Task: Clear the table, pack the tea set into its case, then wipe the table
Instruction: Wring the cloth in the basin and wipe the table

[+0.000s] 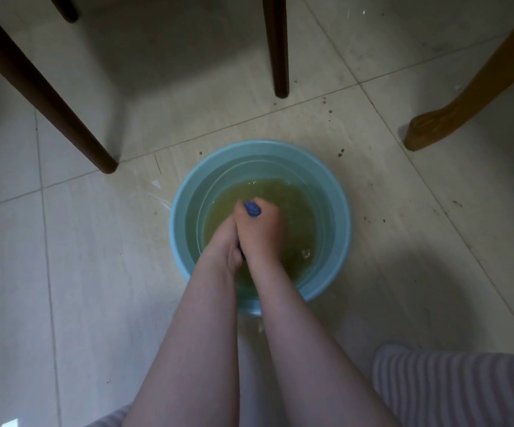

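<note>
Over the basin (258, 145), left hand (226, 245) and right hand (263, 228) clench the cloth (252, 208) end to end, right farther out.

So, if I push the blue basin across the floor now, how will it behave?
Probably heavy: the basin holds a good pool of yellowish water. The water would likely slosh toward the rim if pushed quickly. The tile floor beside it looks wet and smooth, so it may slide easily.

basin (176, 224) on floor (95, 272), water (295, 217) in it; cloth (252, 208) over water; chair legs (43, 87) behind; table leg (465, 97) behind-right
</note>
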The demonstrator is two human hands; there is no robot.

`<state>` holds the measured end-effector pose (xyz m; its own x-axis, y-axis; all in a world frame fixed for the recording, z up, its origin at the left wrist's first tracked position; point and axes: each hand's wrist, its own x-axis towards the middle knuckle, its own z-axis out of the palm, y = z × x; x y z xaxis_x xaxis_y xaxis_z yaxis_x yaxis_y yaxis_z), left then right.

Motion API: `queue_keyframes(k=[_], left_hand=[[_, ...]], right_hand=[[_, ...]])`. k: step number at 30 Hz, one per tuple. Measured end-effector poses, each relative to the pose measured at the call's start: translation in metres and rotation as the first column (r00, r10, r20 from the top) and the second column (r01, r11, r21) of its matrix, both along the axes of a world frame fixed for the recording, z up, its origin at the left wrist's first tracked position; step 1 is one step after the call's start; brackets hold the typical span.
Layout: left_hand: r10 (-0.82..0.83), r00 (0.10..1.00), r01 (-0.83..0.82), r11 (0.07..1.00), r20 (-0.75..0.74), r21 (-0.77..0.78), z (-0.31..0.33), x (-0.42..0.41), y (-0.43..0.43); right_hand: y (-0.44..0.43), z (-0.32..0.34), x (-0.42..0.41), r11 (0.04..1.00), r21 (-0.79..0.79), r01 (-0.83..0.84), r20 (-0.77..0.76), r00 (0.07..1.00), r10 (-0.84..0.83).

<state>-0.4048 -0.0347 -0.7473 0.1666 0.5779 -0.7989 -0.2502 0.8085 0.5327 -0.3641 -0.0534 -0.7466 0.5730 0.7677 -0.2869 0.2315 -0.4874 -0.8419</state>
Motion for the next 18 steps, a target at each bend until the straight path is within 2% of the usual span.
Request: queue_keyframes(k=[4, 8, 11, 13, 14, 16, 18], left_hand=[[-0.135, 0.988, 0.134, 0.991, -0.069, -0.016, 0.008, 0.002, -0.004], [-0.160, 0.984, 0.155, 0.986, -0.077, -0.060, 0.010, -0.001, -0.005], [-0.243, 0.960, 0.234, 0.969, -0.137, -0.079, 0.013, 0.005, -0.009], [-0.282, 0.944, 0.269, 0.958, -0.173, -0.094, 0.014, 0.012, -0.012], [-0.288, 0.934, 0.276, 0.957, -0.212, -0.088, 0.013, 0.012, -0.012], [-0.260, 0.865, 0.298, 0.954, -0.429, 0.022, 0.009, 0.007, -0.005], [-0.184, 0.709, 0.397, 0.902, -0.680, 0.170, 0.011, -0.003, 0.009]], right_hand=[[0.002, 0.004, 0.008, 0.993, -0.100, 0.059, 0.025, 0.998, -0.057], [0.001, 0.006, 0.010, 0.985, -0.120, 0.124, -0.099, 0.986, -0.136], [-0.003, 0.001, 0.016, 0.939, -0.204, 0.276, -0.244, 0.915, -0.322], [-0.006, -0.005, 0.018, 0.895, -0.284, 0.345, -0.279, 0.863, -0.421], [-0.006, -0.009, 0.020, 0.889, -0.317, 0.330, -0.273, 0.866, -0.418], [-0.003, -0.012, 0.022, 0.909, -0.363, 0.204, -0.228, 0.927, -0.299], [-0.002, -0.012, 0.027, 0.929, -0.368, 0.024, -0.045, 0.998, -0.043]])
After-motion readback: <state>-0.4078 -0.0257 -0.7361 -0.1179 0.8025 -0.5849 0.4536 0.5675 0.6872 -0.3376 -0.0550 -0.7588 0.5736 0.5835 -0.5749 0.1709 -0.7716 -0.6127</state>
